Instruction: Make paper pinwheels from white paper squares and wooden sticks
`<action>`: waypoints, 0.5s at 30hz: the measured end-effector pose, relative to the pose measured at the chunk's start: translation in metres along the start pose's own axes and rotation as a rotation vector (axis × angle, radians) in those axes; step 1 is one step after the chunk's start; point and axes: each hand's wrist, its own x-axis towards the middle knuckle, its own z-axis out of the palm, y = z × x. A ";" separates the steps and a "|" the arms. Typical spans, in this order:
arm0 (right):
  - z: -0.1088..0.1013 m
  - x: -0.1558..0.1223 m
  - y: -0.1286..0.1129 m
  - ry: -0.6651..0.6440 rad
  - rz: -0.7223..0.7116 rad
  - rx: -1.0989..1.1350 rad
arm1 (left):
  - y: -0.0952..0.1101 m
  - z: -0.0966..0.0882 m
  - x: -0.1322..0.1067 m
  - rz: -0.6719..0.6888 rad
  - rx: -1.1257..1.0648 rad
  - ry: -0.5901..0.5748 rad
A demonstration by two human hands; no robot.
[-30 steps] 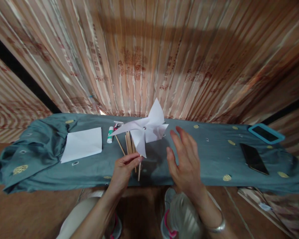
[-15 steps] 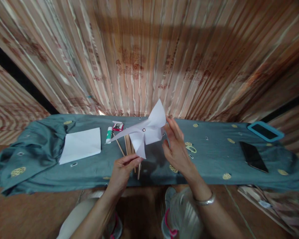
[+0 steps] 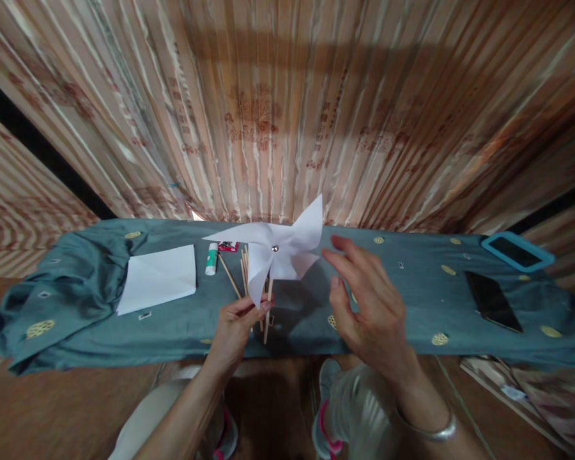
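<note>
A white paper pinwheel point(image 3: 287, 252) with a shiny pin at its centre stands on a thin wooden stick point(image 3: 268, 319). My left hand point(image 3: 237, 326) pinches that stick just below the blades. To the right of the pinwheel, my right hand point(image 3: 368, 303) is held apart from it with fingers spread and nothing in them. Behind my left hand several loose wooden sticks point(image 3: 230, 276) lie on the cloth. Next to them are a green-and-white glue stick point(image 3: 211, 259) and a small red box point(image 3: 230, 246), partly covered by a blade.
A stack of white paper point(image 3: 158, 279) lies on the left of the green cloth-covered table point(image 3: 297, 342). On the right are a black phone point(image 3: 493, 301) and a blue-framed tablet point(image 3: 517, 251). A striped curtain point(image 3: 278, 115) hangs behind the table.
My right hand has drawn back from the pinwheel, to the right and toward me. The blades have turned to another angle, while my left hand keeps its grip on the stick.
</note>
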 end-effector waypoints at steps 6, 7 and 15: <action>-0.003 0.044 0.012 -0.239 -0.119 -0.392 | 0.000 -0.002 -0.003 -0.021 0.055 -0.008; -0.002 0.046 0.016 -0.263 -0.122 -0.415 | 0.001 -0.002 -0.003 -0.015 0.060 -0.005; 0.002 0.001 0.012 -0.373 0.008 -0.174 | 0.002 -0.004 -0.004 -0.001 0.016 -0.009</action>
